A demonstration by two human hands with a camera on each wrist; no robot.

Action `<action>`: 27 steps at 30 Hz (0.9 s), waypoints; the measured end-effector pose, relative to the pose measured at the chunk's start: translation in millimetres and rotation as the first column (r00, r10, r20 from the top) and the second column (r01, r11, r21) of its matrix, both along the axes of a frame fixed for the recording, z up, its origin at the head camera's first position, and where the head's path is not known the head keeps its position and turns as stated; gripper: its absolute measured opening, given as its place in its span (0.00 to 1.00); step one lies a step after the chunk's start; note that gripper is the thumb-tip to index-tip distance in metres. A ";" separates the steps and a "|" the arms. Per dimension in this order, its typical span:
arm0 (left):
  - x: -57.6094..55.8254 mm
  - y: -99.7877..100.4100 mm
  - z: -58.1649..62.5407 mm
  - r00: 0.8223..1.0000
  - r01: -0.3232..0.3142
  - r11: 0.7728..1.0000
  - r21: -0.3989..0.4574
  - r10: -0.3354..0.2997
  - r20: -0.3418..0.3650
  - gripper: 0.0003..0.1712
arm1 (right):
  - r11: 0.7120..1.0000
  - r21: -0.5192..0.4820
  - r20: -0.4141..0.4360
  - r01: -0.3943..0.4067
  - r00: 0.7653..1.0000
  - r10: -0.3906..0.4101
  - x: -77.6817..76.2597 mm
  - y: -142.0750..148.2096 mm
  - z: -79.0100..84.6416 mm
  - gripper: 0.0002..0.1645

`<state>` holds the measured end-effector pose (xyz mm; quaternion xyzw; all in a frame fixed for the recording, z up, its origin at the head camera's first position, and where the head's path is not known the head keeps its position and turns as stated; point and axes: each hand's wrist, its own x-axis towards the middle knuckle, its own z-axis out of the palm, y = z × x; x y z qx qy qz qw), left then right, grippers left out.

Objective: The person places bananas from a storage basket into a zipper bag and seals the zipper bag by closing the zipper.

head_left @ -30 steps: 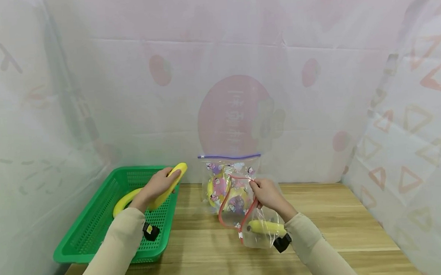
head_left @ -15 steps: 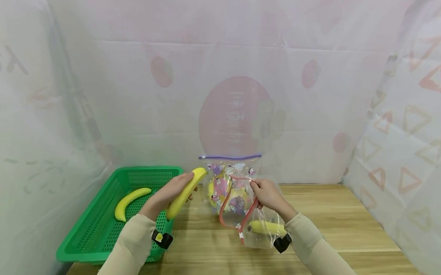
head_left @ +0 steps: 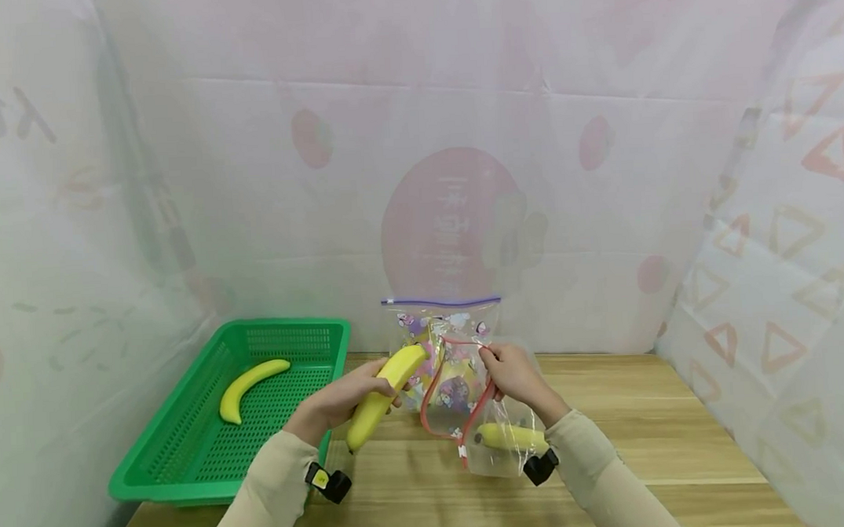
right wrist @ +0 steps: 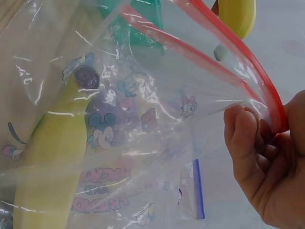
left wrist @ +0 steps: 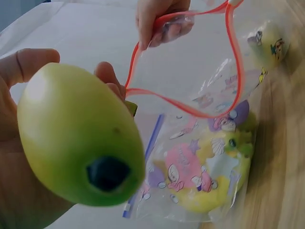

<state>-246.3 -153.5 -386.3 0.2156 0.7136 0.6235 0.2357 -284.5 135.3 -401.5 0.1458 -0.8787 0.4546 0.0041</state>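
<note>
The banana point(head_left: 370, 414) in the left hand point(head_left: 346, 394) is smooth and bright yellow, gently curved; the left wrist view shows its near end rounded, tinged green, with a dark tip. It slants at the lower centre of the frame, gripped between thumb and fingers. Half a second ago it was farther left, by the basket's right edge; now its upper end overlaps the printed bags in the view. The right hand point(head_left: 515, 373) has stayed put, pinching the red rim of a clear plastic bag point(head_left: 479, 409) whose mouth gapes; a second banana point(head_left: 510, 435) lies inside. Behind stands a purple-zipped bag point(head_left: 441, 303), glossy, cartoon-printed, with yellow contents. At lower left, a perforated green plastic basket point(head_left: 214, 455) holds another curved banana point(head_left: 243, 388). The tabletop point(head_left: 613, 420) is wood-grained.
</note>
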 end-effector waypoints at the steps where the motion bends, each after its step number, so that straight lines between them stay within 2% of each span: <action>1: 1.8 2.0 -1.2 1.000 0.003 1.000 0.005 -0.003 0.010 0.37 | 1.000 -0.001 0.000 0.002 1.000 -0.002 -0.1 0.0 0.0 0.25; 6: 8.4 10.4 -9.0 0.998 0.029 0.998 0.050 -0.031 0.050 0.38 | 1.000 -0.003 0.013 0.007 1.000 -0.007 0.0 0.0 0.2 0.25; 13: 10.4 18.5 -16.3 0.982 0.160 0.977 0.142 -0.173 0.082 0.40 | 1.000 -0.002 0.002 0.006 1.000 -0.006 1.0 0.2 0.6 0.25; 16: 10.0 20.9 -19.8 0.976 0.183 0.973 0.141 -0.197 0.095 0.41 | 1.000 -0.004 0.005 0.003 1.000 -0.003 1.4 0.8 0.1 0.25; 19: 9.0 22.5 -23.1 0.974 0.171 0.975 0.141 -0.189 0.125 0.44 | 1.000 -0.001 0.000 0.009 1.000 -0.009 0.8 1.7 -1.4 0.25; 22: 7.8 25.2 -26.7 0.973 0.133 0.979 0.155 -0.158 0.166 0.45 | 1.000 0.007 -0.008 0.014 1.000 -0.014 0.3 2.2 -2.0 0.24; 27: 5.0 30.3 -33.7 0.968 0.094 0.983 0.158 -0.127 0.218 0.36 | 1.000 0.012 -0.012 0.016 1.000 -0.015 0.7 2.8 -1.0 0.25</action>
